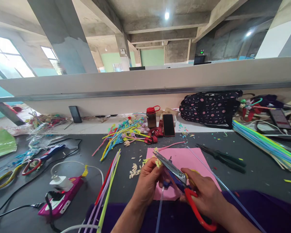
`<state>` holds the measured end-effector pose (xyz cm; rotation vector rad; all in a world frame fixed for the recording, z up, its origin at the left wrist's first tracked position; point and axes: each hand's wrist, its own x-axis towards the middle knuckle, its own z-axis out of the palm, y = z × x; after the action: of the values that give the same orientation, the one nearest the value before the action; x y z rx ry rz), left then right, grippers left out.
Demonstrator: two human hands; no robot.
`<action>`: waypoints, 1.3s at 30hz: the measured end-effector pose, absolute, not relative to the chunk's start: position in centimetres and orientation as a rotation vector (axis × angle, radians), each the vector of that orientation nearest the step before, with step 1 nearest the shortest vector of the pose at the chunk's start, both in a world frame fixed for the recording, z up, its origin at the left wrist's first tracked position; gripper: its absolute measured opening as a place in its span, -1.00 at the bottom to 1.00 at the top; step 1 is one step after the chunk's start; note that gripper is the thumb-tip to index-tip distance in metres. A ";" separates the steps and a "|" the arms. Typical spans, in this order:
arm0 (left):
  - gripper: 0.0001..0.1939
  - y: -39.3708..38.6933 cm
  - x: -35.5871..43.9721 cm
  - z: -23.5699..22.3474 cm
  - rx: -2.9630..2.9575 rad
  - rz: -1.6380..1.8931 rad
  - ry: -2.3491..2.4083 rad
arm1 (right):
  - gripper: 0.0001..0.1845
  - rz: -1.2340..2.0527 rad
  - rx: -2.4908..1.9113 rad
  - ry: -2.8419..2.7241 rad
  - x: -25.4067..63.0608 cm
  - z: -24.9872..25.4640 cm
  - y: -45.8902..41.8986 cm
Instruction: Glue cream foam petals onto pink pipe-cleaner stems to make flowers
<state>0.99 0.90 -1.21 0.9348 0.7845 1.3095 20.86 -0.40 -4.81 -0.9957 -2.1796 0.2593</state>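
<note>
My left hand (149, 181) pinches a small fuzzy yellow pipe-cleaner piece (158, 162) between thumb and fingertips. My right hand (202, 189) is closed round a pair of scissors (171, 165) with red handles. The scissor blades point up and left, their tips beside the yellow piece; whether they touch it I cannot tell. Below both hands lies a pink sheet (189, 155). A blue object (177, 179) on the sheet is mostly hidden behind the scissors and hands. A thin translucent stick (160, 210) extends from beneath toward me.
Pliers (221, 157) lie right of the sheet. Pipe cleaners (264, 145) are bundled at the far right, with a colourful pile (126, 131) behind. Small cream pieces (134, 171) lie left of my hands. A power strip (63, 197) with cables sits at left; a bottle (151, 118) and phone (168, 125) stand behind.
</note>
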 end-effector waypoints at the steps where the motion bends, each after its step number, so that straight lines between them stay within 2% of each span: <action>1: -0.73 0.9 1.0 -1.2 0.935 1.308 0.785 | -0.35 0.270 -1.011 -2.184 20.8 -4.5 -0.5; 15: -0.71 1.1 0.4 -1.6 1.021 1.304 0.779 | -0.32 0.346 -1.108 -2.193 20.7 -3.9 -0.5; 24: -0.76 0.9 0.0 -1.2 1.139 1.271 0.762 | -0.42 0.495 -1.077 -2.206 20.7 -3.5 -0.9; 39: -0.80 1.0 -0.3 -1.0 1.188 1.279 0.714 | -0.43 0.692 -1.055 -2.195 20.4 -2.8 -0.9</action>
<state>-0.33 0.99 -1.02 1.1882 0.7135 1.2792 20.36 -0.87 -2.82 -1.0552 -2.1955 0.6924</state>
